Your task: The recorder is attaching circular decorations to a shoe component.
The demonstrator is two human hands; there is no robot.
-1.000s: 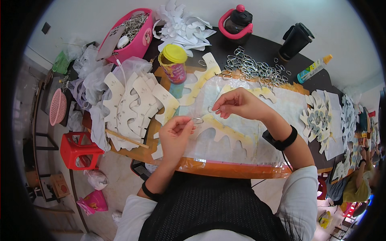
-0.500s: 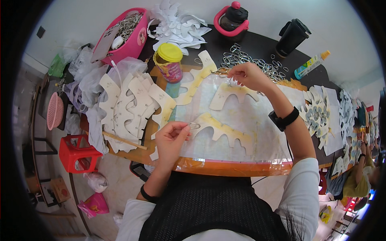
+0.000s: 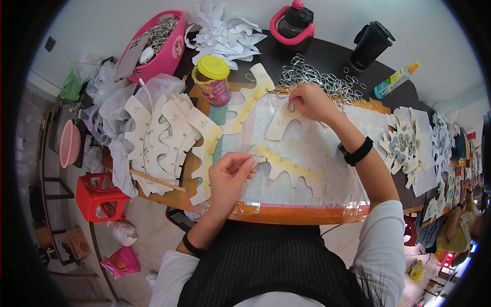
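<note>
Left hand (image 3: 232,176) pinches 1 metal ring (image 3: 260,159) by a yellow-edged cutout (image 3: 294,175) | right hand (image 3: 311,102) narrow, 1 oval ring (image 3: 291,107) at fingertips | seemingly done: ringed cluster (image 3: 401,146), right | seemingly remaining: loose rings (image 3: 332,88), stacked cutouts (image 3: 171,133)

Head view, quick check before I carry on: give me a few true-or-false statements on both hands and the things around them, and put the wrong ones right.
1. The left hand pinches a metal ring. True.
2. The right hand is touching the yellow-lidded tub. False: the right hand is beside the loose metal rings, apart from the yellow-lidded tub.
3. The yellow-lidded tub is left of the loose metal rings. True.
4. The pink basket is right of the black tumbler. False: the pink basket is to its left.
5. The red stool stands on the floor. True.
</note>
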